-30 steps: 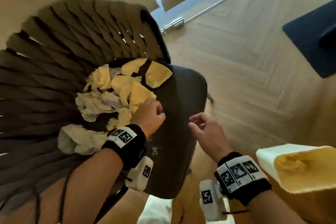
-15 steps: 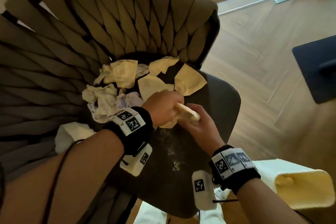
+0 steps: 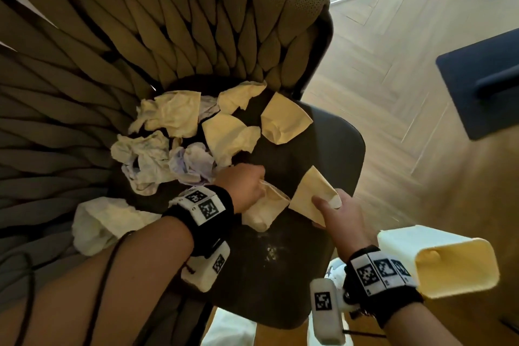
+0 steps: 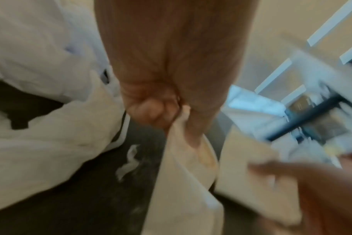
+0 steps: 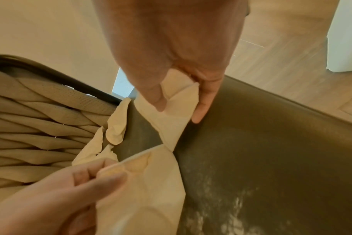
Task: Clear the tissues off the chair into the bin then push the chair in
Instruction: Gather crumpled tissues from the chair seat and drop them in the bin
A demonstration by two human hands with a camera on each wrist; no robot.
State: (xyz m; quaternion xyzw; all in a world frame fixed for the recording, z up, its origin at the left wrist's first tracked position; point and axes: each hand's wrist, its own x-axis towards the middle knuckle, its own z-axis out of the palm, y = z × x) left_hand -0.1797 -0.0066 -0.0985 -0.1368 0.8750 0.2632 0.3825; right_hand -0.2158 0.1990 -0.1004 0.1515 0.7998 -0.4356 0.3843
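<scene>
Blurred throughout the left wrist view: left hand, its tissue, right hand cut off at the lower right corner. Hidden under the left forearm in the head view, part of the near-left tissue wad. Cropped by the top and left edges, chair backrest. Partly covered by the right wrist, bin.

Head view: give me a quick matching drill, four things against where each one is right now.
Things:
1. left hand
2. right hand
3. bin
4. tissue pile

Places:
A. lying on the chair seat by the woven backrest
B. on the floor to the right of the chair
C. gripping a crumpled tissue
D. pinching a flat folded tissue

Pairs: 1-C, 2-D, 3-B, 4-A
</scene>
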